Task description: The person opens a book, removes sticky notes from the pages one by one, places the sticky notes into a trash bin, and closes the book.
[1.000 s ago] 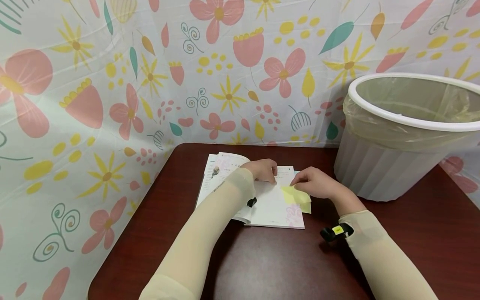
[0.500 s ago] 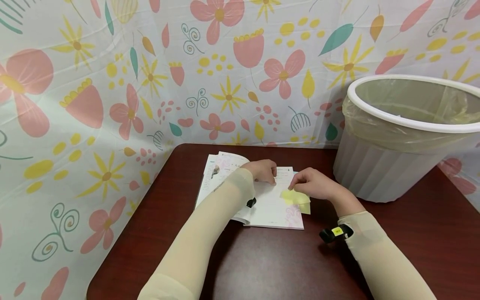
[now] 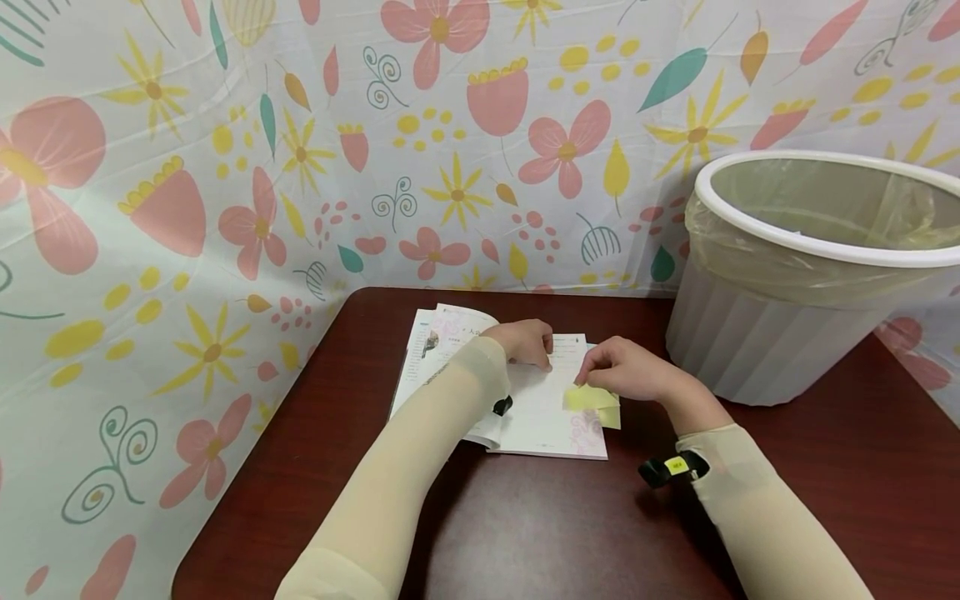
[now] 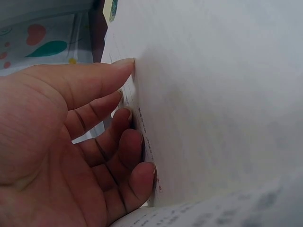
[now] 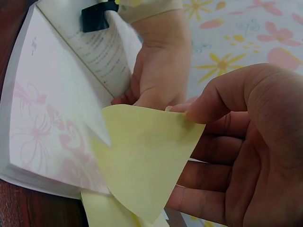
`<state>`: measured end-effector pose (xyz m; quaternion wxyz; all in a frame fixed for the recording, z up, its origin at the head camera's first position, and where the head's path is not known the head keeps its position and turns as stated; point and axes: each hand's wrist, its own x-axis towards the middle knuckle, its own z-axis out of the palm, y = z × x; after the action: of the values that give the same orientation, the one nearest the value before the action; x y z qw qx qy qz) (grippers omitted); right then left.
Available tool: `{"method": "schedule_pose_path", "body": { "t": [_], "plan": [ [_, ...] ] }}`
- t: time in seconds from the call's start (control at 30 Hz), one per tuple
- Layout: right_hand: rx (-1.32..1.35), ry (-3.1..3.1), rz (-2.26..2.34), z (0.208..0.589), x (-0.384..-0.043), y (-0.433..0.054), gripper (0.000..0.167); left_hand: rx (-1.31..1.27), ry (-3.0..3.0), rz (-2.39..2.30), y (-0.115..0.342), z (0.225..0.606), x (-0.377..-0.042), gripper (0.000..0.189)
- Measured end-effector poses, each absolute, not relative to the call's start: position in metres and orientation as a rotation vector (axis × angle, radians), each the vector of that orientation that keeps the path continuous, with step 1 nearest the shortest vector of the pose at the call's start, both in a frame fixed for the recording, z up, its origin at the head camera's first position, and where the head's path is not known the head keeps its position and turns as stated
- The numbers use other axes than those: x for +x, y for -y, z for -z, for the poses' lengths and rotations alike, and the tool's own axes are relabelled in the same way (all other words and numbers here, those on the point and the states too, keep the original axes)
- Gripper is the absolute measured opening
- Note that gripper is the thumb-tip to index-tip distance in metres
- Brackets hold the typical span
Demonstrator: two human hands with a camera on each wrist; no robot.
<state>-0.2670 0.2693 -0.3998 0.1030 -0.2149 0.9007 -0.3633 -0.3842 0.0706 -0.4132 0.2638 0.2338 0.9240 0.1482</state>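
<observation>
One dark table (image 3: 517, 525), floral cloth (image 3: 330, 192) behind; right hand (image 3: 628, 367) pinching yellow note (image 5: 147, 153), left hand (image 3: 528, 340) relaxed, touching book (image 3: 532, 417).

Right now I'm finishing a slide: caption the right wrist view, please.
Right hand pinches a yellow note at the edge of an open book, left hand beyond.

A dark red-brown table (image 3: 562, 525), smooth and faintly glossy, carries everything here; an open book (image 3: 540, 425) lies on it, its pages under the fingers of the left hand (image 3: 525, 342) and its right side reaching below those of the right hand (image 3: 626, 367); a pale ribbed bin (image 3: 750, 333) stands on it well to the right of all the fingers; the table's rounded far corner is beyond the left fingers, out to their left.
</observation>
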Motion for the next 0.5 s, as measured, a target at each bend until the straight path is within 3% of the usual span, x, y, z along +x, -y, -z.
{"method": "schedule_pose_path", "body": {
  "t": [0.5],
  "plan": [
    [-0.786,-2.612,1.011,0.387,-0.259,-0.262,0.020,0.646,-2.489,-0.423,-0.070,0.414,-0.385,0.025]
  ]
}}
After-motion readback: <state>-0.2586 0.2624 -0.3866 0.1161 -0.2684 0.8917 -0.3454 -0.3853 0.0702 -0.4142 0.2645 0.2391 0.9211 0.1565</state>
